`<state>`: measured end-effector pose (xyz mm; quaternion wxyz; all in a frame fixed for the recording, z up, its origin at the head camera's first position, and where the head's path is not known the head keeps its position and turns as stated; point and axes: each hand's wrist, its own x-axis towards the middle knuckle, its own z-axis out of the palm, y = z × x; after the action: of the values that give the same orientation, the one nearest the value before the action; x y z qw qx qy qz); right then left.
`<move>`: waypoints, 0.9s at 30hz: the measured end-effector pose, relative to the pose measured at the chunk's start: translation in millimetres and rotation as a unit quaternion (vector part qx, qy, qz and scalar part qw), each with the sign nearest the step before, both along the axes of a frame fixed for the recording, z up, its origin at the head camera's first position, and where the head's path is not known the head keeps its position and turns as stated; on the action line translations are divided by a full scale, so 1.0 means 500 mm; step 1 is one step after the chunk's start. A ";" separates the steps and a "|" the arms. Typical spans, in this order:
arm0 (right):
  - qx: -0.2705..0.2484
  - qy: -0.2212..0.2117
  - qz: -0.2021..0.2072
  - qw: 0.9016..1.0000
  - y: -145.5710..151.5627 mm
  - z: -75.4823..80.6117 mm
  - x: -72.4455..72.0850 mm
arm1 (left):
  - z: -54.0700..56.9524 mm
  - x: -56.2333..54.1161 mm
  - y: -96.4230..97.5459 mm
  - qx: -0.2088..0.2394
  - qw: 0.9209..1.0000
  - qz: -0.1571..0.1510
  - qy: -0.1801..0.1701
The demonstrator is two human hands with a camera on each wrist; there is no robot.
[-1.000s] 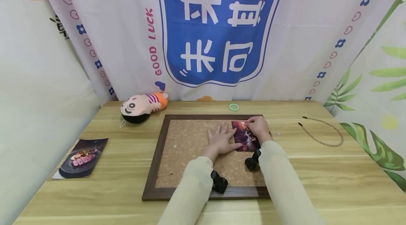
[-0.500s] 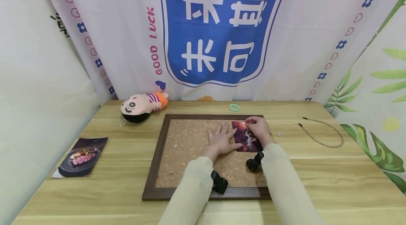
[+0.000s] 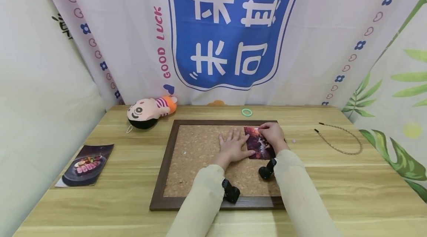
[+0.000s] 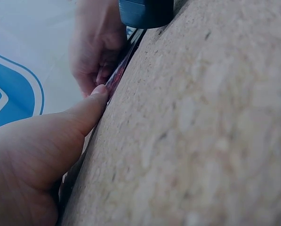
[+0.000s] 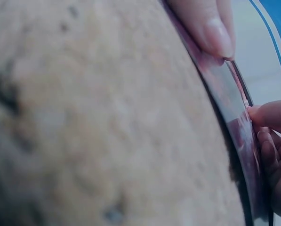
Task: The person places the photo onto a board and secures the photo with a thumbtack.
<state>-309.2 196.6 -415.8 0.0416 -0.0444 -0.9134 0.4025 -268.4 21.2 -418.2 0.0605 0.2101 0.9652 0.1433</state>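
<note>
A dark red and purple picture print (image 3: pixel 258 147) lies on the upper right of a brown-framed cork board (image 3: pixel 197 159). My left hand (image 3: pixel 231 150) rests on the cork, fingers spread, its index finger and thumb touching the print's left side. At the print's top edge my right hand (image 3: pixel 274 135) pinches something tiny that looks like a pink pin, mostly hidden by the fingertips. The right wrist view shows the left thumb pressing the print (image 5: pixel 232 108), with the right hand (image 5: pixel 274 141) farther along its edge. The print's right part is covered by my right hand.
A food picture (image 3: pixel 86 166) lies at the table's left. Behind the board are a stuffed doll (image 3: pixel 150 112) and a green ring (image 3: pixel 247 112). On the right lie a small pink object (image 3: pixel 294 141) and a braided cord (image 3: pixel 347 137). A printed curtain (image 3: pixel 220 36) hangs behind.
The right wrist and forearm have shifted slightly to the right since the earliest frame, with the fingertips still at the print's top edge. The left hand and the print stay put.
</note>
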 end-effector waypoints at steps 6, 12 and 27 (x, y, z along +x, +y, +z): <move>0.000 0.002 0.004 1.000 -0.003 0.005 0.004 | 0.004 0.000 -0.001 0.005 1.000 0.002 -0.002; 0.000 -0.012 0.022 1.000 -0.002 0.014 0.006 | 0.004 -0.001 -0.001 0.028 1.000 0.012 -0.002; -0.027 -0.011 0.149 0.988 0.047 0.151 0.029 | 0.094 -0.018 -0.100 0.195 0.977 0.071 -0.055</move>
<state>-294.7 220.2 -340.1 -0.0307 0.0869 -0.8991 0.4279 -277.5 -28.9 -371.3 0.0611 0.1401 0.9262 0.3445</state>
